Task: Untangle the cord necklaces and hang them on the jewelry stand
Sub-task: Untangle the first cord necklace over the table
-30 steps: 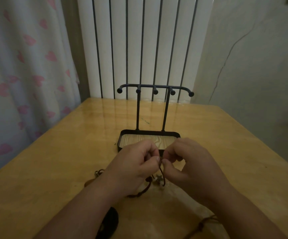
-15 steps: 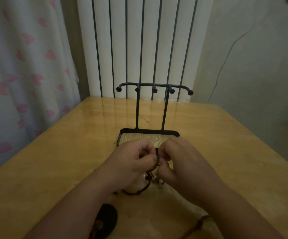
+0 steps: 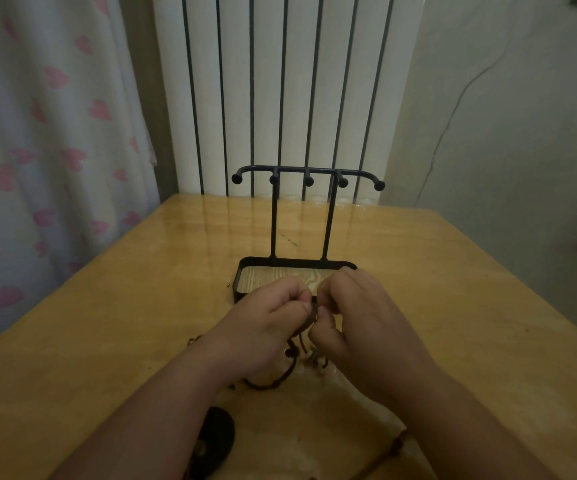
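Untangling: left hand (image 3: 266,327) and right hand (image 3: 370,317), close together, pinch the cord necklaces (image 3: 267,386). Next, tease one free for the jewelry stand (image 3: 301,169).

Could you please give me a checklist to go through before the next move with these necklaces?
1. Grip on the cord: left hand and right hand both pinch it; ok.
2. Knot undone: hidden between the hands; cannot tell.
3. Cord clear of the table: its loop lies on it; not ok.
4. Stand upright: ok.
5. Hooks free: nothing hangs there; ok.
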The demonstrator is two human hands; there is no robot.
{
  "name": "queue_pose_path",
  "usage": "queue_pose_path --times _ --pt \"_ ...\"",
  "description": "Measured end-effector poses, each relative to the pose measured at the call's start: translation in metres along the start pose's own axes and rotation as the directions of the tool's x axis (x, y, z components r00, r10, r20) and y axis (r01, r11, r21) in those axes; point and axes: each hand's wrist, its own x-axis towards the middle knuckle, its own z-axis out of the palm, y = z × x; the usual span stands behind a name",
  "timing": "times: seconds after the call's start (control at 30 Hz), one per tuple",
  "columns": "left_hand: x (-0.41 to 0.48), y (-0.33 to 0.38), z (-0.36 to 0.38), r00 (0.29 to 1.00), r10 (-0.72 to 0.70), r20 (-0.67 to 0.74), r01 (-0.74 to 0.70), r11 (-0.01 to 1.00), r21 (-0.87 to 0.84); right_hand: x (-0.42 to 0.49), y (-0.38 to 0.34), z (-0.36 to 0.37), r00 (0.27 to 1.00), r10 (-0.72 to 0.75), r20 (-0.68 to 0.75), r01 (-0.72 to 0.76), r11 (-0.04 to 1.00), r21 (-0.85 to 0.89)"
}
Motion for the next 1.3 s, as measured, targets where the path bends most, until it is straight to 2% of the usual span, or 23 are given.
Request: queue_pose_path --times 0.1,0.77,1.0,1.1,1.3 --pt "-0.0001 0.0005 0.0007 1.000 -0.011 0.009 0.011 0.998 -0.059 -0.0005 -0.0008 0.0012 1.000 0.024 -0.005 -0.023 0.999 0.038" --pt "0.0003 0.0003 0.0014 0.998 -0.053 0.016 0.054 0.991 -0.124 -0.0018 0.0004 0.0087 0.993 0.078 -0.092 -0.060 0.982 0.179" --pt "-0.0004 -0.0008 0.0086 0.998 -0.052 -0.018 0.047 0.974 -0.223 -0.0014 -0.0013 0.0080 0.978 0.163 -0.132 -0.119 0.948 0.294" --pt "0.0000 -0.0007 0.0087 0.998 -0.033 -0.052 0.023 0.982 -0.185 -0.0004 0.0008 0.0053 0.977 0.192 -0.094 -0.151 0.931 0.331" --pt "-0.0013 -0.0001 -0.0004 0.995 0.015 -0.095 -0.022 0.997 -0.072 -0.0012 0.0003 0.0012 0.986 0.156 -0.058 -0.133 0.948 0.289"
